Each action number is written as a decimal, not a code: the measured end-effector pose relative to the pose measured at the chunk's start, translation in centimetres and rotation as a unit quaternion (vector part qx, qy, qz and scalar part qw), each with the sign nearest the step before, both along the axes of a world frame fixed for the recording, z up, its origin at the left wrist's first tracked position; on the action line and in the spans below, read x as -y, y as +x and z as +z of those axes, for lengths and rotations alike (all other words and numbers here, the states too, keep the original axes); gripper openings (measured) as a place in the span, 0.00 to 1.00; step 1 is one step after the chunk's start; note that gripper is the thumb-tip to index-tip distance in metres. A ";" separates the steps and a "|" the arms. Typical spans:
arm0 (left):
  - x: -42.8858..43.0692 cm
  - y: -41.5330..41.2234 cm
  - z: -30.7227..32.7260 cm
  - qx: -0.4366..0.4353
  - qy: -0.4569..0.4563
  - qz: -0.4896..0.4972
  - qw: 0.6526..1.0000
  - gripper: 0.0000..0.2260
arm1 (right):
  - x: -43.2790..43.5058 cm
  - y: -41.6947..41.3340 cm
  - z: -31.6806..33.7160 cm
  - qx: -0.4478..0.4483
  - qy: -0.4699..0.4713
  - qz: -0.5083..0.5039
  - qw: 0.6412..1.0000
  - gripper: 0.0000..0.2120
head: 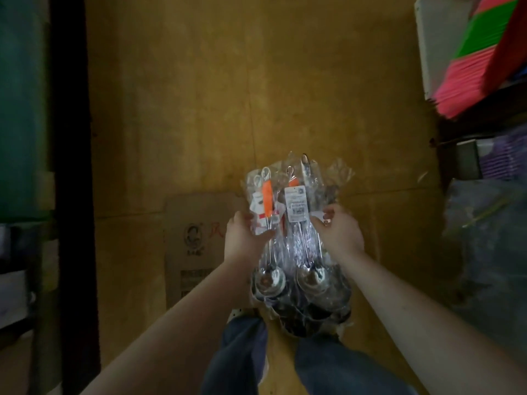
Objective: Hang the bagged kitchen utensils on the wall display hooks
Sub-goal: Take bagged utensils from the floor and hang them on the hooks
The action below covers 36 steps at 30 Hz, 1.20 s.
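I hold a bundle of bagged kitchen utensils (296, 223) in front of me, above the floor. They are metal ladles in clear plastic sleeves, with orange handle grips, white labels and hanging loops at the far end; their bowls point towards me. My left hand (242, 238) grips the left side of the bundle, thumb over the plastic. On the right side my right hand (339, 232) holds the sleeves with curled fingers. No wall display hooks are in view.
Flattened brown cardboard (199, 109) covers the floor, with a printed box flap (194, 243) at lower left. A dark shelf post (71, 166) stands on the left. Stacked pink and green items (479, 52) sit upper right; bagged goods (484, 252) lie on the right.
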<state>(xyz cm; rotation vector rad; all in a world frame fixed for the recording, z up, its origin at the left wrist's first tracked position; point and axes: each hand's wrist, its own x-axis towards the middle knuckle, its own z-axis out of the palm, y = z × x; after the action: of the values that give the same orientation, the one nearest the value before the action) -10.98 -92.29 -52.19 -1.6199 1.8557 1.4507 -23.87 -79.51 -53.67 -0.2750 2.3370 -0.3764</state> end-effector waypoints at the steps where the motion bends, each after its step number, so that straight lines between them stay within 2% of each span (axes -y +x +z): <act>1: 0.2 -0.6 -1.4 0.000 0.002 0.000 1.000 0.25 | 0.3 -0.2 -1.1 -0.013 0.019 0.018 1.000 0.22; 5: 0.1 -2.8 -5.3 -0.012 0.026 0.057 0.998 0.22 | 1.5 -0.7 -4.3 -0.054 0.121 0.138 0.982 0.36; 8: -0.3 -3.5 -6.8 0.002 -0.011 0.089 0.996 0.19 | 1.6 -0.9 -5.3 -0.078 0.117 0.159 0.977 0.27; 12: -0.3 -3.7 -6.7 0.015 0.009 0.124 0.992 0.12 | 1.0 -0.8 -4.5 -0.090 0.079 0.142 0.983 0.14; 15: -0.2 -3.3 -6.2 0.021 -0.006 0.092 0.996 0.05 | 0.3 -0.5 -3.6 -0.079 0.046 0.128 0.988 0.09; 18: -0.5 -3.1 -4.4 0.024 -0.026 0.060 0.998 0.03 | -0.6 -0.1 -2.5 -0.028 -0.012 0.064 0.997 0.05; 21: -1.2 -2.6 -2.3 -0.013 0.028 0.071 0.997 0.06 | -1.6 0.3 -0.7 0.020 -0.069 -0.015 0.997 0.07; 25: -2.2 -2.4 1.4 -0.025 0.072 0.079 0.994 0.07 | -2.4 0.7 2.0 0.054 -0.105 -0.063 0.991 0.09; 28: -2.9 -2.7 4.5 -0.047 0.056 0.043 0.996 0.15 | -2.8 0.8 4.3 0.088 -0.126 -0.064 0.986 0.11; 33: -3.9 -2.9 8.6 -0.045 0.004 -0.023 0.999 0.16 | -4.0 0.8 8.1 0.122 -0.172 -0.084 0.974 0.15; 36: -4.6 -3.3 11.0 -0.058 -0.025 -0.027 0.998 0.18 | -4.9 0.7 10.4 0.137 -0.192 -0.100 0.967 0.15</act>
<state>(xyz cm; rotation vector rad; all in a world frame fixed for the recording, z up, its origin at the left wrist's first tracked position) -14.23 -87.67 -41.24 -1.5259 1.9968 1.5169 -23.20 -74.63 -43.29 -0.1564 2.0116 -0.9127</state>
